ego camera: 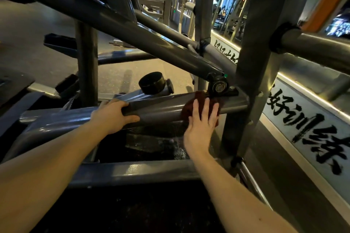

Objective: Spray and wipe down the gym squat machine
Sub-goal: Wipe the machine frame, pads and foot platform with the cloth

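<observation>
Left hand (113, 116) grips grey steel tube (161, 108); right hand (200, 125), spread flat, presses dark-red cloth (189, 107) (may snag black pivot bearing (219, 86)).

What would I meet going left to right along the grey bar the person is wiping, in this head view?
The left hand gripping the grey bar → right hand flat on the dark red cloth → upright grey post → white wall banner with black brush lettering.

On the white wall panel (330, 119) to my right I read black brush characters 好训练; the farther panel (225, 48) is illegible.
</observation>
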`<control>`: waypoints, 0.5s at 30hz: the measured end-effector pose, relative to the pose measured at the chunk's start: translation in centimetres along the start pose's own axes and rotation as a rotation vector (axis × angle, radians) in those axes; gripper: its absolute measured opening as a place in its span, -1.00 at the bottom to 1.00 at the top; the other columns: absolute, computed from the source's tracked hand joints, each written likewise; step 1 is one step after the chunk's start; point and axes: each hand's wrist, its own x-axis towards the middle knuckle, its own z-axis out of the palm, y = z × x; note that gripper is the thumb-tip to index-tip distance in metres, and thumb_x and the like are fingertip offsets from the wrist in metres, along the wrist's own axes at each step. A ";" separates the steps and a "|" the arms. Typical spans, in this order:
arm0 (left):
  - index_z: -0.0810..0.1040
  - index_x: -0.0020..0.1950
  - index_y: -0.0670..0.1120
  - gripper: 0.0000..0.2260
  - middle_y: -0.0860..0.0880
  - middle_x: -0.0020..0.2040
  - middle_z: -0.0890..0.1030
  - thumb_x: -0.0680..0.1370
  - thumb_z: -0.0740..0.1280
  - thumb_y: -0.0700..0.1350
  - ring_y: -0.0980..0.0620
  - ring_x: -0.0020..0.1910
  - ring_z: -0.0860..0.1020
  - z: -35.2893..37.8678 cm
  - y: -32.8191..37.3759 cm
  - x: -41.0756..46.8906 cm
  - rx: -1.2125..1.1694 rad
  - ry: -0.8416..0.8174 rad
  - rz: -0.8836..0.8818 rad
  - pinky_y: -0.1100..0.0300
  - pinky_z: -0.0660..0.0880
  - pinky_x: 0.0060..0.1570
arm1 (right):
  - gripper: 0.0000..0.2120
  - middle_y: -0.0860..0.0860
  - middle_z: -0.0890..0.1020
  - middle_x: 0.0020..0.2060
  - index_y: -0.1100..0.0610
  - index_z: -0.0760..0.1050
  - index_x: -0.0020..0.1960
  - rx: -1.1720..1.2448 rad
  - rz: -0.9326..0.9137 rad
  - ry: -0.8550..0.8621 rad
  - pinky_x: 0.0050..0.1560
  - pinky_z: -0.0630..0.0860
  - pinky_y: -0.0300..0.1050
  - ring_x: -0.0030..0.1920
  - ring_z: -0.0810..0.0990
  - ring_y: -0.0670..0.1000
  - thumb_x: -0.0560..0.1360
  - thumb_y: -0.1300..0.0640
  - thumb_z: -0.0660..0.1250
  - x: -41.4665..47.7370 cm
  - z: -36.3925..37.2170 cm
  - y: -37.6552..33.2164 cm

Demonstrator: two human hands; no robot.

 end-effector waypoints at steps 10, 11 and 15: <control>0.53 0.41 0.04 -0.62 0.01 0.48 0.41 0.60 0.39 0.04 -0.06 0.45 0.41 0.4 -4.1 -1.7 -0.097 0.152 0.114 -0.14 0.43 0.40 | -0.34 -0.10 -0.46 0.59 -0.17 0.05 0.65 0.694 0.297 -0.049 0.56 -0.19 0.08 0.58 -0.48 0.03 0.69 0.24 0.20 -7.3 6.4 -15.4; 0.55 0.37 0.08 -0.65 0.02 0.46 0.42 0.59 0.39 0.04 -0.07 0.45 0.40 0.3 -5.4 -2.1 -0.068 0.174 0.112 -0.17 0.44 0.39 | -0.34 -0.08 -0.46 0.59 -0.16 0.04 0.66 0.682 0.261 -0.058 0.57 -0.18 0.08 0.59 -0.47 0.03 0.69 0.23 0.20 -7.7 6.5 -15.6; 0.59 0.16 0.18 -0.81 0.07 0.20 0.55 0.56 0.44 0.06 0.02 0.16 0.55 -0.5 -10.1 -3.7 -0.121 0.240 0.058 -0.13 0.56 0.20 | -0.38 -0.07 -0.36 0.62 -0.12 0.05 0.66 0.547 0.145 -0.094 0.58 -0.12 0.18 0.61 -0.41 0.13 0.69 0.19 0.17 -7.7 5.9 -12.1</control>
